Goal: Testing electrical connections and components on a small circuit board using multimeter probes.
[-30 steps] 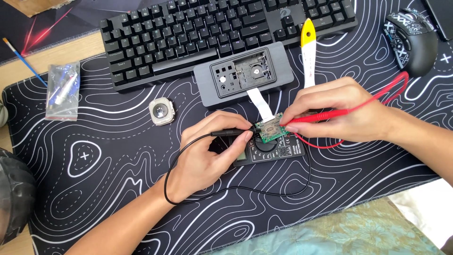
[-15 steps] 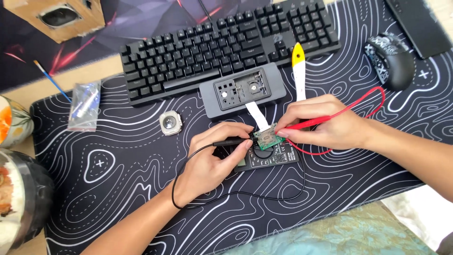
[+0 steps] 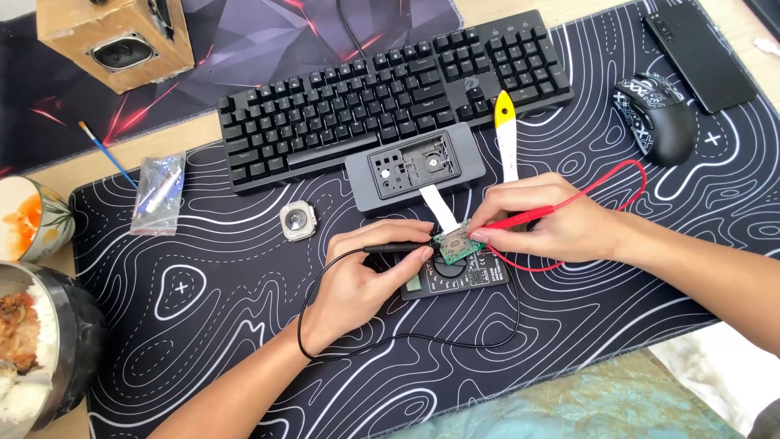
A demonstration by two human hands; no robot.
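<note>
Black desk mat (image 3: 203, 325) with white contour lines: left hand (image 3: 357, 280) pinches the black probe (image 3: 394, 246), right hand (image 3: 552, 223) the red probe (image 3: 528, 217), both tips on a small green circuit board (image 3: 453, 242) above the multimeter (image 3: 455, 276). Board looks light, fragile; better hold by edges.

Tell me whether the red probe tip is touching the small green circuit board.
Touching. In the head view, the red probe, held in the right hand, ends right at the edge of the green circuit board, with no gap visible.

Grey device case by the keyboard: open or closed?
Open. The grey case lies with its inner cavity and screw posts exposed, white ribbon cable coming out.
</note>
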